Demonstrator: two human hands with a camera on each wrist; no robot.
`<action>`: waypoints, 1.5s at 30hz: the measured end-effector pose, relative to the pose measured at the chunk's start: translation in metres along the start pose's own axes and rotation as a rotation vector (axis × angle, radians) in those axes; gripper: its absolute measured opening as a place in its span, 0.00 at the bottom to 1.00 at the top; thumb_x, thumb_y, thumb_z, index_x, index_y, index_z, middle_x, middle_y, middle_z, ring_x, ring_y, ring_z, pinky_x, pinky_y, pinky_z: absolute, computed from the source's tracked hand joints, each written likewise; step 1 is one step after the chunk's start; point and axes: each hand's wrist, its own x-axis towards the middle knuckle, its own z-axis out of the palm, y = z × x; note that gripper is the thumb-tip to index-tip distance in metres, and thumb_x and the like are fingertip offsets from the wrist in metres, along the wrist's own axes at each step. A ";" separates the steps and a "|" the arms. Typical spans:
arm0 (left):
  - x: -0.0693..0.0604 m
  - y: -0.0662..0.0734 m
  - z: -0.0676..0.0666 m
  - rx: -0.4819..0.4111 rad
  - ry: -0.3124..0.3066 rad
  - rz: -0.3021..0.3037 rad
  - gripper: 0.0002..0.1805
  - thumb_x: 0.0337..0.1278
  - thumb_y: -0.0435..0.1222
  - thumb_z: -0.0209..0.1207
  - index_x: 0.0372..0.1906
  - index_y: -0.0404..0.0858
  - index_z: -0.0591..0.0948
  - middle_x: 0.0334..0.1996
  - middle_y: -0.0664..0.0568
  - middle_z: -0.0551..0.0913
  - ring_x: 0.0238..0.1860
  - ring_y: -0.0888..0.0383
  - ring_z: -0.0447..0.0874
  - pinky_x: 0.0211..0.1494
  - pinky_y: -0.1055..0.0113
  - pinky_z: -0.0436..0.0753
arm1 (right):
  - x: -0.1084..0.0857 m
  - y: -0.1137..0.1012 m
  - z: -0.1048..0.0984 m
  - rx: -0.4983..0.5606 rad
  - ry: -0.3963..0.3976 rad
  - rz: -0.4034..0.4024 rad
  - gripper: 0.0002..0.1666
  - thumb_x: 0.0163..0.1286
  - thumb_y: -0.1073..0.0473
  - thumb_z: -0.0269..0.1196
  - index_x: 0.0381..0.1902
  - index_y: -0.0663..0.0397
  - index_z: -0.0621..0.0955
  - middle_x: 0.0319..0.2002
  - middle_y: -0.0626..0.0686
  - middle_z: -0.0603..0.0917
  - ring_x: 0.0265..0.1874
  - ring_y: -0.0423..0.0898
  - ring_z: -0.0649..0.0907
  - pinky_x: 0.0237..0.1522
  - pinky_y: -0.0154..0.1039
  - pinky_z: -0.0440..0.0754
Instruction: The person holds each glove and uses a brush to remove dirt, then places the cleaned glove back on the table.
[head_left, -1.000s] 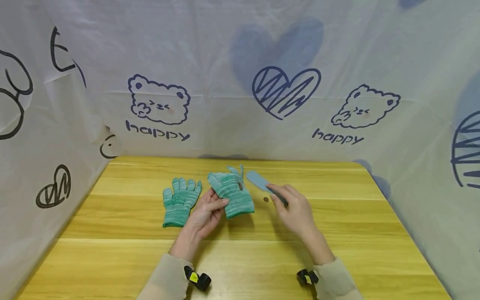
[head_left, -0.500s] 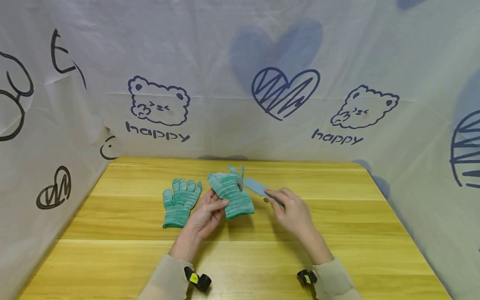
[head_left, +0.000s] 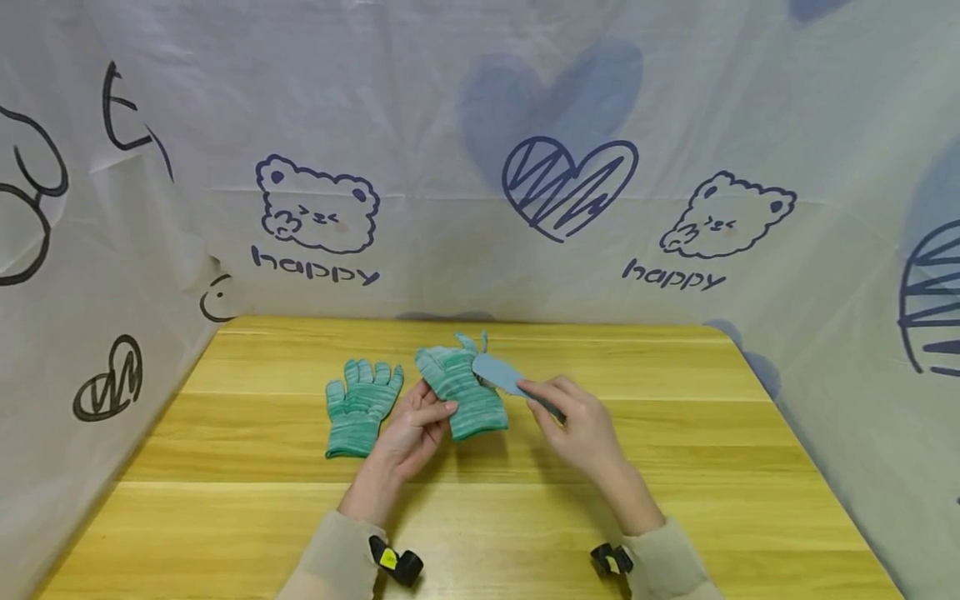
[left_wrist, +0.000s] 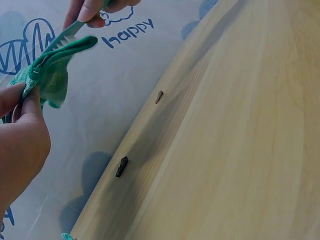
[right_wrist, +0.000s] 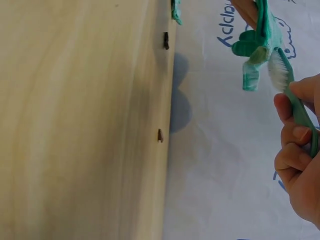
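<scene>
Head view: doodle-printed white cloth (head_left: 442, 242) hangs behind the far edge of my yellow wood-grain worktop (head_left: 690, 475). Over its far half, my left hand (head_left: 412, 427) pinches a green knit glove (head_left: 480, 411), my right hand (head_left: 583, 423) a blue-grey brush (head_left: 497, 372); a matching glove (head_left: 356, 417) lies toward the left edge. Left wrist: a small black scrap (left_wrist: 121, 167) near the far edge. Right wrist: white bristles (right_wrist: 276, 71) meet the held glove.

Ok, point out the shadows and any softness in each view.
Head view: a faint shadow lies on the table below the held glove; left wrist view: a long, soft-edged shadow runs diagonally over the table; right wrist view: a dim shadow band, and the brush bristles look slightly soft.
</scene>
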 end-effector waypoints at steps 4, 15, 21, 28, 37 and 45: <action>0.000 -0.001 0.000 -0.003 0.005 -0.008 0.48 0.68 0.14 0.41 0.84 0.39 0.32 0.85 0.48 0.41 0.63 0.67 0.76 0.55 0.77 0.81 | -0.001 0.001 0.003 -0.015 -0.007 -0.008 0.19 0.67 0.67 0.71 0.55 0.53 0.89 0.38 0.50 0.87 0.27 0.40 0.80 0.24 0.38 0.82; 0.002 -0.001 0.002 -0.016 0.024 0.003 0.46 0.66 0.13 0.42 0.84 0.36 0.39 0.83 0.45 0.49 0.65 0.67 0.75 0.60 0.74 0.81 | -0.003 0.004 0.005 -0.067 -0.022 0.022 0.18 0.67 0.65 0.72 0.55 0.51 0.89 0.38 0.50 0.87 0.27 0.40 0.82 0.25 0.35 0.81; 0.001 -0.001 0.002 -0.015 0.018 0.015 0.45 0.66 0.13 0.41 0.84 0.35 0.41 0.83 0.44 0.49 0.67 0.67 0.74 0.64 0.73 0.79 | -0.004 0.005 0.004 -0.099 -0.036 0.062 0.18 0.68 0.65 0.72 0.55 0.52 0.89 0.38 0.51 0.87 0.27 0.42 0.83 0.24 0.33 0.79; 0.000 -0.001 0.002 -0.006 0.005 0.018 0.45 0.67 0.13 0.41 0.84 0.36 0.39 0.83 0.44 0.48 0.73 0.63 0.67 0.63 0.74 0.79 | -0.004 0.008 -0.002 -0.149 -0.023 0.188 0.18 0.68 0.64 0.72 0.56 0.50 0.89 0.41 0.53 0.88 0.25 0.42 0.80 0.21 0.32 0.74; 0.000 -0.002 0.001 -0.018 0.000 0.018 0.47 0.67 0.13 0.40 0.84 0.36 0.37 0.84 0.45 0.46 0.78 0.58 0.56 0.63 0.74 0.79 | 0.002 -0.003 -0.002 0.142 0.061 0.140 0.19 0.71 0.67 0.68 0.59 0.53 0.87 0.41 0.51 0.87 0.27 0.39 0.78 0.23 0.33 0.75; 0.000 -0.004 0.002 -0.013 0.013 0.014 0.43 0.68 0.14 0.41 0.84 0.36 0.43 0.81 0.44 0.53 0.67 0.65 0.74 0.60 0.74 0.81 | 0.001 -0.016 0.007 0.208 0.016 0.124 0.18 0.72 0.66 0.68 0.58 0.53 0.87 0.40 0.51 0.86 0.28 0.38 0.76 0.26 0.33 0.76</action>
